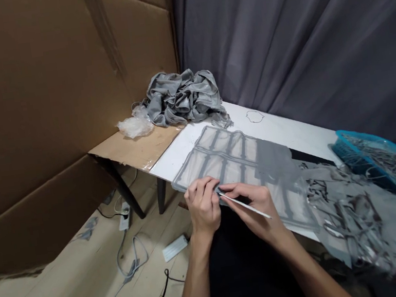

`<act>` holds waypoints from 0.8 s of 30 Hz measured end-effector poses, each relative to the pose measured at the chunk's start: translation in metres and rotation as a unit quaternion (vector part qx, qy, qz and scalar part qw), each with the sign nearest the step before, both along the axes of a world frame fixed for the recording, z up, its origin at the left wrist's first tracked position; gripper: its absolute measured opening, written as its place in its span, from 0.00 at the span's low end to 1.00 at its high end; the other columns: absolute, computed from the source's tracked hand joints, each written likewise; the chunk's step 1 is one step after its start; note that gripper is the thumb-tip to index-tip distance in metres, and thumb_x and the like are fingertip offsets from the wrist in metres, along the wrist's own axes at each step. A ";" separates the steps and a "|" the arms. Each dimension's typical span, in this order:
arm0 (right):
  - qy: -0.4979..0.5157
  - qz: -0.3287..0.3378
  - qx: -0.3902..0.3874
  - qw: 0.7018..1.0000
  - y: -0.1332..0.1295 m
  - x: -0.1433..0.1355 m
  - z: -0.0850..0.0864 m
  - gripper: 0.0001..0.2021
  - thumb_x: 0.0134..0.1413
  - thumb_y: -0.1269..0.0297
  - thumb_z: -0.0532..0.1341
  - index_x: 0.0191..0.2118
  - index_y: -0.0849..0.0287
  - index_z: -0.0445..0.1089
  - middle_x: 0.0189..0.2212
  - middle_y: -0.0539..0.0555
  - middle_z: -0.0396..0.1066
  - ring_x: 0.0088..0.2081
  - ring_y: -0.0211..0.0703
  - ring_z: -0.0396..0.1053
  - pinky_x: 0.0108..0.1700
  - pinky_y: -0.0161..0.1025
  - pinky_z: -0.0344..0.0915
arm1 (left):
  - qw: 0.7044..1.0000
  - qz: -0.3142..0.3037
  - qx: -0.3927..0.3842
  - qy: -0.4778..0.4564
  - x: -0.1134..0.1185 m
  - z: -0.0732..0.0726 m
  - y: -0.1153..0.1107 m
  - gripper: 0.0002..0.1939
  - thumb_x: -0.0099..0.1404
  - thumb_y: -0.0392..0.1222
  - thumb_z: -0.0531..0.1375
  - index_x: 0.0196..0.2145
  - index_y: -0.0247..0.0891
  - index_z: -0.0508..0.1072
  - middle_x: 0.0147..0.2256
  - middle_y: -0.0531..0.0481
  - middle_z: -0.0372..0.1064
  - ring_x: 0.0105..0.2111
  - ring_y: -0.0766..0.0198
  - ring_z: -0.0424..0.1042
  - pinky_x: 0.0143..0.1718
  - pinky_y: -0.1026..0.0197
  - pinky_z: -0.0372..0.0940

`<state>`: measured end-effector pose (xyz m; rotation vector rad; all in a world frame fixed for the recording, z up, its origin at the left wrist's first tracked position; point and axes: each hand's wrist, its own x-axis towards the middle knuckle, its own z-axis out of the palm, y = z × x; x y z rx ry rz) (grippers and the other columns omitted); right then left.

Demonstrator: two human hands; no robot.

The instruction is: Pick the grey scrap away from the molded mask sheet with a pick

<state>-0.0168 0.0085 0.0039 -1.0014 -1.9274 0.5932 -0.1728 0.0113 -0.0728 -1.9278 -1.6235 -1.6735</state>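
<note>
1. Head view: the left hand [204, 204] curls its fingers over the near edge of a grey pocketed panel [276, 157], its grip pinching that edge.
2. The right hand [260, 208] is just beside it, its grip pinching a slim white stick [248, 207] between thumb and fingers. The stick slants, its far end pointing at the left hand's fingertips.
3. The panel lies flat on the white table [291, 128], its rows of pale pockets facing up, directly in front of the person.
4. Behind the panel sits a heap of grey fabric [183, 99], with a crumpled clear plastic bag [136, 126] to its left. A thin dark loop [255, 117] lies to the heap's right.
5. To the right of the panel spreads a tangle of grey strips [362, 216], and behind it stands a blue basket [346, 140] full of grey strands.
6. On the floor [74, 289], at left, lie a power strip [124, 218] and cables.
</note>
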 end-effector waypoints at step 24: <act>-0.240 -0.016 0.246 0.939 0.005 -0.007 0.004 0.12 0.74 0.74 0.60 0.38 0.54 0.77 0.36 0.56 0.88 0.32 0.45 0.84 0.38 0.38 0.71 | 0.998 0.044 0.039 -0.029 0.004 -0.012 0.007 0.21 0.82 0.38 0.50 0.64 0.37 0.74 0.57 0.37 0.81 0.59 0.51 0.78 0.60 0.50 0.65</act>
